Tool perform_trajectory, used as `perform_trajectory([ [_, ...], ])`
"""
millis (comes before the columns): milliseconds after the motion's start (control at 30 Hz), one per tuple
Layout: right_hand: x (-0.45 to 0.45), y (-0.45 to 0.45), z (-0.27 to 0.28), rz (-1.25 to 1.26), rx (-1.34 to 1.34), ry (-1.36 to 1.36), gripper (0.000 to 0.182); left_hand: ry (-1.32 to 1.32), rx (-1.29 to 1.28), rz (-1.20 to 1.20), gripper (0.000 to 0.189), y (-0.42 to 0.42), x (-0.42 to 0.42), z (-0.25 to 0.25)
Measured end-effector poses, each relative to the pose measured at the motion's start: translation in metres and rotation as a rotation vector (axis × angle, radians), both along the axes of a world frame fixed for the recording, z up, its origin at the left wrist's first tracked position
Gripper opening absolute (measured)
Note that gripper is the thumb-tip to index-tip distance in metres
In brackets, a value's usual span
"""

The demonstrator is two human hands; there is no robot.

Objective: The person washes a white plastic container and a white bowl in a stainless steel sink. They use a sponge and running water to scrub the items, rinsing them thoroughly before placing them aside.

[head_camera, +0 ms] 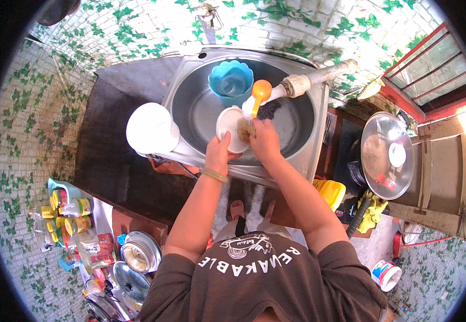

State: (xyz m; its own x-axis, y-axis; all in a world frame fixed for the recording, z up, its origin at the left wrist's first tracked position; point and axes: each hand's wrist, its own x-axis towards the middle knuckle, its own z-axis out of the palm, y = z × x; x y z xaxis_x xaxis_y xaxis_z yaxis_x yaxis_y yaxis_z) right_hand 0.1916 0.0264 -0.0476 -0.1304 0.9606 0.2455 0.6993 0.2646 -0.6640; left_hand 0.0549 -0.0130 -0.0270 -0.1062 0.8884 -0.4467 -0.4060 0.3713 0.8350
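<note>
My left hand (219,151) grips the lower left rim of a round white lid or shallow dish (227,124) over the front of the metal sink. My right hand (265,139) holds a brownish scrubbing pad (246,130) against its right side. Just above my right hand is a tap with an orange lever (261,93), at the end of a thick pale pipe (319,76). A blue scalloped basin (221,76) with a clear container inside stands at the back of the sink. A dark mesh scrubber (268,109) lies behind the tap.
The sink's metal rim (317,133) surrounds the bowl. A white tub (150,129) stands at its left corner. To the right are a yellow container (331,193) and a pan with a glass lid (388,161). Jars (78,225) and lidded pots (136,253) stand at the lower left.
</note>
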Motion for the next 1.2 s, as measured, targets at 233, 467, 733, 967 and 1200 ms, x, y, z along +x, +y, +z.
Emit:
perform_trajectory([
  [233,-0.02,0.007,0.014,0.077,-0.075,0.298,0.038,-0.01,-0.023,-0.024,0.03,0.004,-0.002,-0.004],
  [467,0.009,-0.001,-0.005,0.03,-0.085,0.292,0.038,0.004,0.017,-0.005,0.041,0.009,-0.027,0.0],
  [733,0.045,0.006,0.0,-0.187,-0.087,0.28,0.039,-0.176,0.026,-0.006,0.043,0.007,-0.031,0.008],
  [967,0.051,-0.003,0.029,-0.154,-0.023,0.096,0.041,-0.14,-0.029,-0.078,0.045,0.009,-0.027,-0.003],
  [1200,0.022,-0.016,0.04,0.193,0.096,0.12,0.043,-0.111,-0.041,-0.167,0.049,0.007,-0.02,0.002],
])
